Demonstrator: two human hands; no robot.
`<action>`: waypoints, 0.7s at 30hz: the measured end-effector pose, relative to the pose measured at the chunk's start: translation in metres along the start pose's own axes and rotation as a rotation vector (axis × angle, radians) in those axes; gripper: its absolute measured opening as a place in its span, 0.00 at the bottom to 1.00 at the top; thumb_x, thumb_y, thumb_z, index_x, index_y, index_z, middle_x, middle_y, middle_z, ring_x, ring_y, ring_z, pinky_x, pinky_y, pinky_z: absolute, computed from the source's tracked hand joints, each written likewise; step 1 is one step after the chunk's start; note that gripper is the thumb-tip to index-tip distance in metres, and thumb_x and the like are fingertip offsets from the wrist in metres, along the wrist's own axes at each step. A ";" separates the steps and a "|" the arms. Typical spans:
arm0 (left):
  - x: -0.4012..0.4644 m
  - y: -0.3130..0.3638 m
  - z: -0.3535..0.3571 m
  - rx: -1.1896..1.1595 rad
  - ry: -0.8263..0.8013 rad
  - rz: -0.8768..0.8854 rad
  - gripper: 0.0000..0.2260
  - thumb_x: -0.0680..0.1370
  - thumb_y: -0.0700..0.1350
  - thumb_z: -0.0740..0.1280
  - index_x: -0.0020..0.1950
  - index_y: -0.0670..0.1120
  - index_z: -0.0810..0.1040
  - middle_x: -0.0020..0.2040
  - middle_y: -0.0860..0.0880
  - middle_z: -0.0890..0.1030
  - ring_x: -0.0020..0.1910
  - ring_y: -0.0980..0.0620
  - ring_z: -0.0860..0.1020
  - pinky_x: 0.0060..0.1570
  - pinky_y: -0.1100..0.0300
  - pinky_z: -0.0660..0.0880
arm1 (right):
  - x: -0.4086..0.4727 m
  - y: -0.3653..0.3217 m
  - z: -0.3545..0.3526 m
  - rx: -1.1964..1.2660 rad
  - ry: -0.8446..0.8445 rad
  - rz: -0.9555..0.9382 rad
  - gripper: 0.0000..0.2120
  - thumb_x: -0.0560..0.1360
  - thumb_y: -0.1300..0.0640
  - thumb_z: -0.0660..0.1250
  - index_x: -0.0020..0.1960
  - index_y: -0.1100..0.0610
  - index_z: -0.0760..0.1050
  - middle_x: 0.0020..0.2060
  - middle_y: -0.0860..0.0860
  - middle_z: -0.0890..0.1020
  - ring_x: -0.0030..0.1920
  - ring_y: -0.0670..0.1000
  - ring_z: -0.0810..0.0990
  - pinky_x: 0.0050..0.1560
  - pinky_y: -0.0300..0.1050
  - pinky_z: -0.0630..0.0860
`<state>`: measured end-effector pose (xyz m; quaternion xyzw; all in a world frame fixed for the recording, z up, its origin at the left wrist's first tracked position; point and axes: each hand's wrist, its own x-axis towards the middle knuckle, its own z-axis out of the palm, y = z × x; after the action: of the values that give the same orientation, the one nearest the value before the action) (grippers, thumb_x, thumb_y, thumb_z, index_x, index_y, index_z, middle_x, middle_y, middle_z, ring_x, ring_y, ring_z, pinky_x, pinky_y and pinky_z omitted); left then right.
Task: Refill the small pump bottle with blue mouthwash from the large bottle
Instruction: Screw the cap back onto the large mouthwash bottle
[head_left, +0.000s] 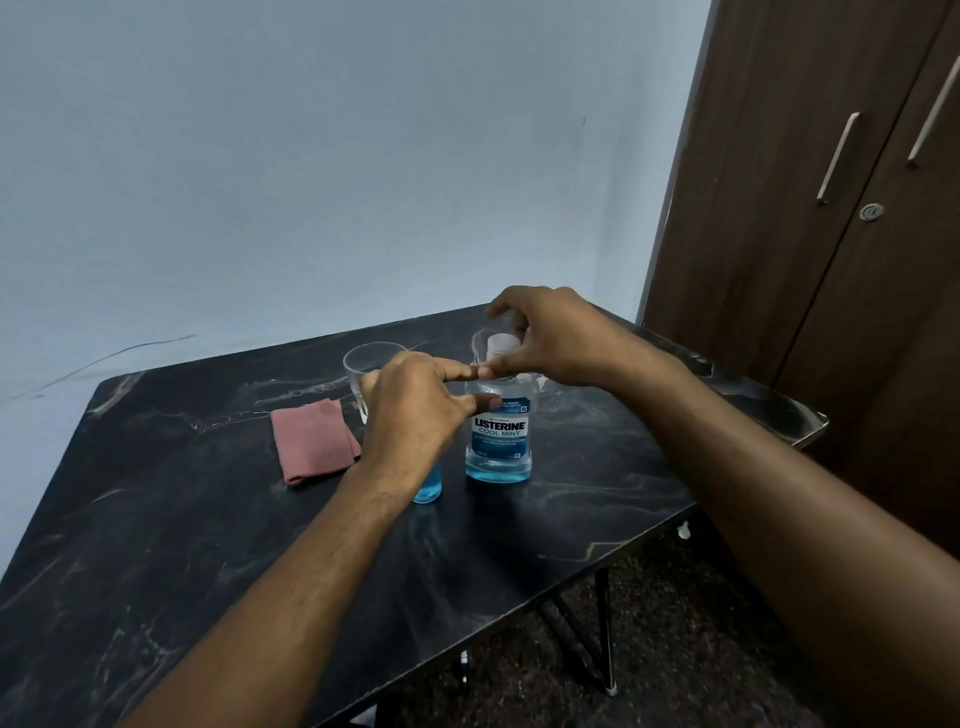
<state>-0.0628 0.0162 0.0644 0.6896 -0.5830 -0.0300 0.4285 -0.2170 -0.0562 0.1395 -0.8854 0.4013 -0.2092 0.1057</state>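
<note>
Right hand (550, 338) curled over the white cap (503, 347) of the large bottle (500, 431), fingertips pinching it. Left hand (415, 410) at nine o'clock, hiding the small bottle (428, 486); grip impossible to tell. Both bottles upright on the table (208, 519).

Black marbled table (208, 519) against pale wall; large bottle (500, 436) of blue mouthwash upright near centre, white cap (503, 345) on; right hand (550, 338) arched over cap, fingers curled around it; left hand (415, 410) covers small bottle (428, 486), only blue base visible; clear glass (363, 369) behind; pink cloth (314, 439) folded at left; brown wardrobe (831, 208) at right.
</note>
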 end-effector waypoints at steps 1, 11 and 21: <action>0.000 0.000 -0.001 -0.043 -0.011 -0.008 0.22 0.63 0.62 0.79 0.55 0.56 0.86 0.54 0.56 0.87 0.60 0.56 0.80 0.65 0.49 0.73 | -0.002 0.004 0.001 0.029 -0.018 0.023 0.38 0.66 0.44 0.80 0.71 0.53 0.72 0.50 0.42 0.74 0.51 0.46 0.75 0.43 0.39 0.70; 0.000 -0.003 -0.014 -0.243 -0.185 -0.053 0.22 0.72 0.49 0.78 0.66 0.54 0.81 0.65 0.55 0.82 0.66 0.60 0.76 0.61 0.69 0.69 | -0.034 0.038 0.057 0.524 0.019 0.143 0.17 0.69 0.52 0.80 0.55 0.53 0.80 0.45 0.50 0.85 0.43 0.46 0.82 0.39 0.41 0.78; -0.061 -0.041 -0.048 -0.347 0.135 -0.140 0.12 0.77 0.57 0.69 0.59 0.57 0.84 0.51 0.59 0.85 0.50 0.58 0.83 0.56 0.48 0.80 | 0.021 0.068 0.066 0.656 0.136 0.238 0.25 0.76 0.59 0.73 0.71 0.57 0.71 0.60 0.53 0.82 0.58 0.52 0.82 0.61 0.54 0.80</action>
<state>-0.0240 0.0920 0.0410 0.6447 -0.4897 -0.1136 0.5758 -0.2201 -0.1153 0.0623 -0.7352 0.4194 -0.3717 0.3813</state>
